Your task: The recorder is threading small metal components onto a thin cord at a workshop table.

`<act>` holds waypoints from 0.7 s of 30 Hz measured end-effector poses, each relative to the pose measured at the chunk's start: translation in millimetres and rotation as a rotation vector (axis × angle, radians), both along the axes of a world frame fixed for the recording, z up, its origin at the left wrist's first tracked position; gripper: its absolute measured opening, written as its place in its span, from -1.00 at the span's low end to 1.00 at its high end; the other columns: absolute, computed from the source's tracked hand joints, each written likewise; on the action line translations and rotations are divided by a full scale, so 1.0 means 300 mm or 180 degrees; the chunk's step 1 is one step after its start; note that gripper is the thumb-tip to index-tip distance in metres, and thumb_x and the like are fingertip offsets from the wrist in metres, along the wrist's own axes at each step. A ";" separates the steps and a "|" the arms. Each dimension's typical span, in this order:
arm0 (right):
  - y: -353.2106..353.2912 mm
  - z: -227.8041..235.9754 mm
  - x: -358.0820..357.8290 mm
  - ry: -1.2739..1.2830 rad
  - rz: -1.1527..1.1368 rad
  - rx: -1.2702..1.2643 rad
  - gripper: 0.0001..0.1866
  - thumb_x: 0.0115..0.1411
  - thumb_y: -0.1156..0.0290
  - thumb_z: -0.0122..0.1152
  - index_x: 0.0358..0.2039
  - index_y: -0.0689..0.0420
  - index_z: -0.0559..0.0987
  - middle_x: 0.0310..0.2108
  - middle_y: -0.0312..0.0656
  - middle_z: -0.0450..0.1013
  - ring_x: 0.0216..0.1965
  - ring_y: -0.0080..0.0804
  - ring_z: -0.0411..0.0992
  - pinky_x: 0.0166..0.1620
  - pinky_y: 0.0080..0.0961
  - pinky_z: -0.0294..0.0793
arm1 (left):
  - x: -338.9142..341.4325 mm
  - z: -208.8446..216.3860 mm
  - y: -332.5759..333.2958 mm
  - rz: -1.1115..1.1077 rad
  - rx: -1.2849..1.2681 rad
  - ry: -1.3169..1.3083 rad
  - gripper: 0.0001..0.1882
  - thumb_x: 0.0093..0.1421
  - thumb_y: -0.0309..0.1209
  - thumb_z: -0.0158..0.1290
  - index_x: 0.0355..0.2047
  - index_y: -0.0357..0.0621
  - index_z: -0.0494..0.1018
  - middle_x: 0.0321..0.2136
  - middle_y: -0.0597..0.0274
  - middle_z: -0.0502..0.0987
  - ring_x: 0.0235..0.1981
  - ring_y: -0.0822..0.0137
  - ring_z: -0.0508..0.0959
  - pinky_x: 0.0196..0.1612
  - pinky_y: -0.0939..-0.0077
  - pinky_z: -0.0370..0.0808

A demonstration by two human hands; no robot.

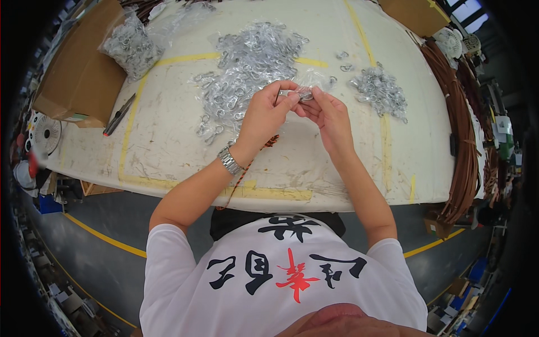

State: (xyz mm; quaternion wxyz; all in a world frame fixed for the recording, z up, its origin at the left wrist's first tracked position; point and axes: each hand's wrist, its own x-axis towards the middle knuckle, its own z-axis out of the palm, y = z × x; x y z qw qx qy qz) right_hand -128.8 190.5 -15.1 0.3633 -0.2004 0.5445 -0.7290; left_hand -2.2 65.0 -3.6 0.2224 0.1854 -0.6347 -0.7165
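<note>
Your left hand [264,115] and right hand [330,117] meet above the middle of the white worktop [168,140], both grips pinched on one small metal clip in a clear plastic sleeve [300,94] held between your fingertips. Just beyond it, toward the far edge, lies a big heap of bagged metal clips [252,62], with a smaller pile [380,90] to the right. A cardboard box [78,73] and a utility knife [119,115] sit near the left edge.

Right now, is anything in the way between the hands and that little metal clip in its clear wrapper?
Nothing visible. Both the left hand and the right hand already pinch the clip between their fingertips, above the table. The big pile of wrapped clips lies behind it, not between.
</note>
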 end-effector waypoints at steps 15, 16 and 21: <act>-0.028 -0.037 0.010 -0.0546 0.0447 -0.0199 -0.68 0.49 0.21 0.15 -0.02 0.21 0.63 -0.23 -0.26 0.63 -0.17 -0.52 0.59 0.11 -0.41 0.56 | -0.001 -0.024 -0.007 0.0074 0.0197 0.0030 -0.67 0.43 -0.42 0.08 0.14 -0.29 0.44 -0.46 0.30 0.67 -0.63 0.71 0.28 -0.55 0.72 0.22; -0.028 -0.044 0.003 -0.0627 0.0484 -0.0191 -0.69 0.49 0.21 0.15 -0.02 0.20 0.63 -0.23 -0.28 0.62 -0.16 -0.53 0.58 0.12 -0.41 0.54 | -0.005 -0.028 -0.009 0.0072 0.0342 0.0057 -0.66 0.43 -0.42 0.08 0.15 -0.29 0.44 -0.47 0.31 0.66 -0.62 0.70 0.30 -0.54 0.72 0.23; -0.001 -0.007 0.010 -0.0803 0.0526 -0.0217 -0.66 0.50 0.20 0.14 0.02 0.22 0.62 -0.27 -0.32 0.58 -0.18 -0.54 0.54 0.11 -0.42 0.52 | -0.027 -0.014 0.028 -0.0133 0.0437 0.0133 -0.67 0.47 -0.39 0.05 0.15 -0.30 0.43 -0.50 0.30 0.63 -0.64 0.67 0.31 -0.59 0.73 0.19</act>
